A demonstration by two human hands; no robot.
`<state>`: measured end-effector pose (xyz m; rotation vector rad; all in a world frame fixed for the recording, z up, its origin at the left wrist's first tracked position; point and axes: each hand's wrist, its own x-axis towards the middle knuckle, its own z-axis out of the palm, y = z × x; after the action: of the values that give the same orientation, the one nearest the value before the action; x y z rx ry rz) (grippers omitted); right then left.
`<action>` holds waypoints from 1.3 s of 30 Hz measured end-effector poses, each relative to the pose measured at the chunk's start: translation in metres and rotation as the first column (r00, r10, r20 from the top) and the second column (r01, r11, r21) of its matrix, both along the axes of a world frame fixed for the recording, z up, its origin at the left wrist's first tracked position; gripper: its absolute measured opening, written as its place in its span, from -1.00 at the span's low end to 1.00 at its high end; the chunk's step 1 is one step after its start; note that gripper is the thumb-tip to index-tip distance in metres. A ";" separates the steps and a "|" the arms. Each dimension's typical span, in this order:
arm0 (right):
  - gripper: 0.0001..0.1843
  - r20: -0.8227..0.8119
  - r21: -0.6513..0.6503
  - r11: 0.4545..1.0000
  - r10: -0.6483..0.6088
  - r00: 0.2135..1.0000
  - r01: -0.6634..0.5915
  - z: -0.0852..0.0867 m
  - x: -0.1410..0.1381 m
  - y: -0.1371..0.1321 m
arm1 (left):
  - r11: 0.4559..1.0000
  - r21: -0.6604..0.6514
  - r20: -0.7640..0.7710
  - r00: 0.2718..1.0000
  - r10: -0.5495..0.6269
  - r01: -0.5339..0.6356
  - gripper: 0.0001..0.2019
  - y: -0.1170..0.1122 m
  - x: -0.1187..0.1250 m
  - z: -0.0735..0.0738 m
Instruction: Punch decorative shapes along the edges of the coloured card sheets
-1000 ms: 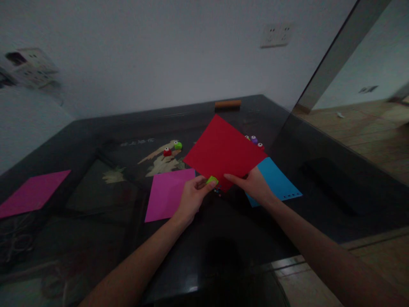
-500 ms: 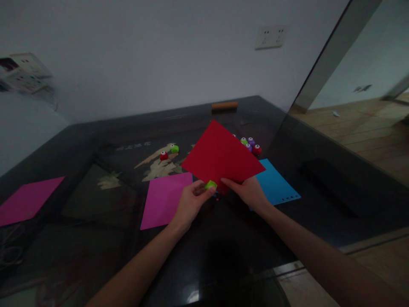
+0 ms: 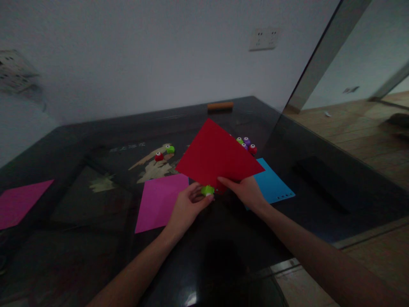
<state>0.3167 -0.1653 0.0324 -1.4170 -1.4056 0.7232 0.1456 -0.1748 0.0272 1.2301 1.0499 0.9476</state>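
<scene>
A red sheet of paper point(image 3: 217, 153), turned with one corner toward the wall, is held up by my right hand point(image 3: 249, 192) at its near corner, thumb on top. Between the fingertips of my left hand point(image 3: 188, 204) is a small green toy point(image 3: 207, 190), close beside that corner. Whether the toy touches the paper I cannot tell. Under and left of my left hand lies a pink sheet point(image 3: 156, 200). A blue sheet point(image 3: 273, 183) with a row of holes along its near edge lies partly behind my right hand.
A red eyed toy point(image 3: 159, 156) and a green eyed toy point(image 3: 170, 149) stand beyond the pink sheet. Several more eyed toys point(image 3: 246, 145) cluster right of the red paper. A brown roll point(image 3: 220, 106) lies near the wall; another pink sheet point(image 3: 24, 202) lies far left.
The green toy has turned in my left fingers and shows a pale spot near the thumb. My right hand keeps the red sheet. The whole view has shifted slightly.
</scene>
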 end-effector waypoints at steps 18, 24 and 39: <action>-0.50 -0.196 0.010 1.000 -0.013 0.981 0.015 -0.004 0.016 0.008 | 0.888 0.433 -0.447 0.893 0.061 0.156 -0.49 -0.002 -0.010 -0.004; -0.50 -0.188 0.014 1.000 -0.019 0.982 0.022 0.000 0.016 0.006 | 0.776 0.564 -0.574 0.810 0.123 0.282 -0.53 0.001 -0.013 -0.003; -0.50 -0.284 0.008 1.000 -0.007 0.959 0.010 -0.002 0.018 0.009 | 0.731 0.591 -0.641 0.748 0.169 0.342 -0.58 0.002 -0.015 -0.002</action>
<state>0.3348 -0.1558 0.0301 -1.2545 -1.1766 0.8758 0.1303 -0.1727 0.0253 2.3640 1.1929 0.8469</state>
